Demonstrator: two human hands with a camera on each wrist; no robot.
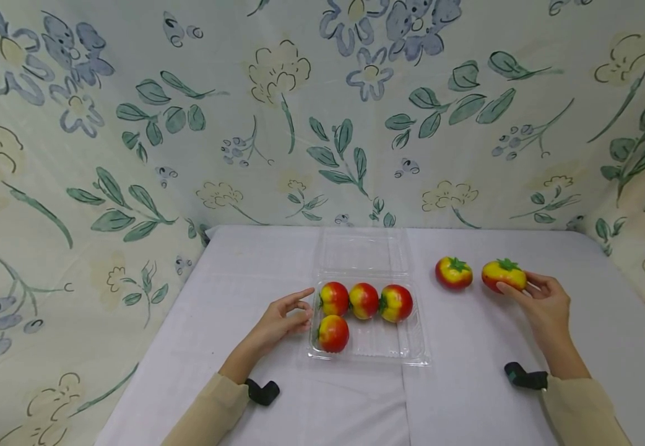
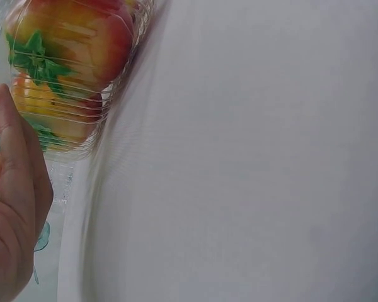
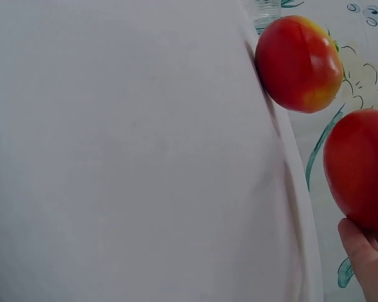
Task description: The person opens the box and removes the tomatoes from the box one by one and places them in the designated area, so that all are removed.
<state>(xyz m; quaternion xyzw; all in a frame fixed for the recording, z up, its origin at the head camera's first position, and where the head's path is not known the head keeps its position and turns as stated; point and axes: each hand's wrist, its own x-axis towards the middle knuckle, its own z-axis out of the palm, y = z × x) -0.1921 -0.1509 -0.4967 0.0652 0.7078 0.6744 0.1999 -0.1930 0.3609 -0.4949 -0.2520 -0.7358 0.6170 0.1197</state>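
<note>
My right hand [image 1: 548, 306] grips a red-and-yellow tomato [image 1: 503, 276] with a green leafy top, the thumb on its near side and the fingers at its right. From below, the right wrist view shows the thumb against the red underside of this tomato [image 3: 362, 170]. A second, similar tomato [image 1: 454, 273] sits just left of it on the table. My left hand [image 1: 279, 319] is at the left wall of a clear plastic clamshell box [image 1: 375, 344], index finger extended to the rim. Inside the box lie several tomatoes [image 1: 334, 334], three in the back row and one at front left.
The box's clear lid [image 1: 363, 251] is folded back flat behind it. A white cloth [image 1: 244, 260] covers the table, with a floral curtain [image 1: 300, 124] behind. Black wrist devices [image 1: 263, 392] stick out at both sleeves.
</note>
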